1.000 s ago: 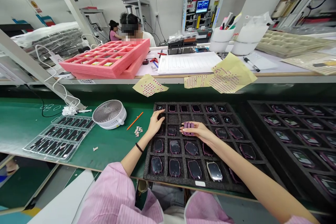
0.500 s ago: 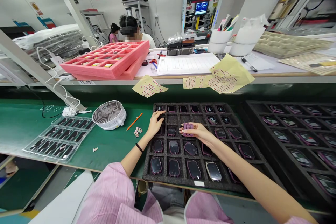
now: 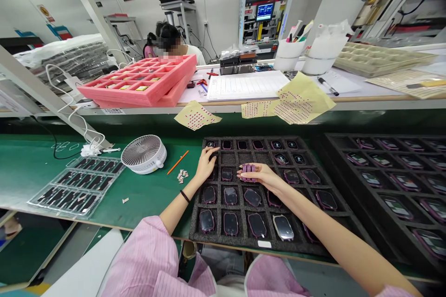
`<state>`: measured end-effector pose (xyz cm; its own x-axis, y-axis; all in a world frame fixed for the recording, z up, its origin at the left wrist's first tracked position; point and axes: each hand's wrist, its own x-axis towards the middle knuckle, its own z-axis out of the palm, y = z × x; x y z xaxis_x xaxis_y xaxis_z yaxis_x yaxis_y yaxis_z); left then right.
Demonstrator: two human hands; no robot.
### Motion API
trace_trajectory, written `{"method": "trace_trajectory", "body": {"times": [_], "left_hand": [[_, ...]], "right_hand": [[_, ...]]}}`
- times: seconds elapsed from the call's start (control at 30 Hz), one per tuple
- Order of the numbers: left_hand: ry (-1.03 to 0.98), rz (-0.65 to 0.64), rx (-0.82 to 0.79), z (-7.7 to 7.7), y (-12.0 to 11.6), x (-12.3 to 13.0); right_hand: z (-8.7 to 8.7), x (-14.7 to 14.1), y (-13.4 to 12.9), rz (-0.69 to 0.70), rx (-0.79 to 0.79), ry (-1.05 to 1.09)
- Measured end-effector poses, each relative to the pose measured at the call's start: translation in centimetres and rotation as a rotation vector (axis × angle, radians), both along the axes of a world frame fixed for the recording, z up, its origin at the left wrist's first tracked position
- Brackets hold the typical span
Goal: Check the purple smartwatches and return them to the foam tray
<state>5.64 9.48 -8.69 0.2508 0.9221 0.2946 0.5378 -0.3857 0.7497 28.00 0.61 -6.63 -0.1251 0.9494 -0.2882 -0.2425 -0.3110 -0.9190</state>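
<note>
My right hand (image 3: pixel 265 176) is closed on a small bunch of purple watch cases (image 3: pixel 248 173), held above the middle of the black foam tray (image 3: pixel 219 211). My left hand (image 3: pixel 206 163) rests at the tray's upper left, thumb and fingers apart, with nothing visible between them. Beside its fingertips sits a dark-screened watch (image 3: pixel 210 144) in the corner compartment. More purple-rimmed watches (image 3: pixel 230 196) lie singly in many compartments. One in the front row is a silver-rimmed watch (image 3: pixel 283 227). Some compartments lie under my right forearm and are hidden.
A second foam tray (image 3: pixel 374 204) with watches adjoins on the right. To the left are a white fan (image 3: pixel 144 154), an orange pen (image 3: pixel 178 162), small pale pieces (image 3: pixel 182 175) and a clear tray of black parts (image 3: pixel 66 209). A shelf above holds a pink foam tray (image 3: pixel 146 95).
Both hands keep nearly the same place and grip. The whole view has shifted very slightly, and a person in the background has moved their head.
</note>
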Motion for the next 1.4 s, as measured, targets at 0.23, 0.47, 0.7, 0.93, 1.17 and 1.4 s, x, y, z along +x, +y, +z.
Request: {"method": "trace_trajectory", "body": {"times": [0.23, 0.47, 0.7, 0.93, 1.17, 1.4], "left_hand": [[0.037, 0.013, 0.008, -0.3, 0.4, 0.4], [0.05, 0.018, -0.001, -0.7, 0.7, 0.5], [0.09, -0.035, -0.006, 0.3, 0.3, 0.7], [0.025, -0.775, 0.113, 5.5, -3.6, 3.3], [0.036, -0.699, 0.111, 5.9, -3.3, 6.2], [0.298, -0.566, 0.225, 4.3, 0.3, 8.3]], "right_hand": [[-0.2, 0.0, 0.0, 0.002, 0.004, 0.005], [-0.1, 0.0, 0.0, 0.001, 0.004, 0.006], [0.1, 0.1, 0.1, -0.006, -0.02, 0.047], [1.3, 0.7, 0.3, 0.095, -0.031, 0.13], [1.2, 1.1, 0.7, 0.017, 0.068, 0.083], [-0.4, 4.4, 3.0, -0.257, 0.339, -0.502]]}}
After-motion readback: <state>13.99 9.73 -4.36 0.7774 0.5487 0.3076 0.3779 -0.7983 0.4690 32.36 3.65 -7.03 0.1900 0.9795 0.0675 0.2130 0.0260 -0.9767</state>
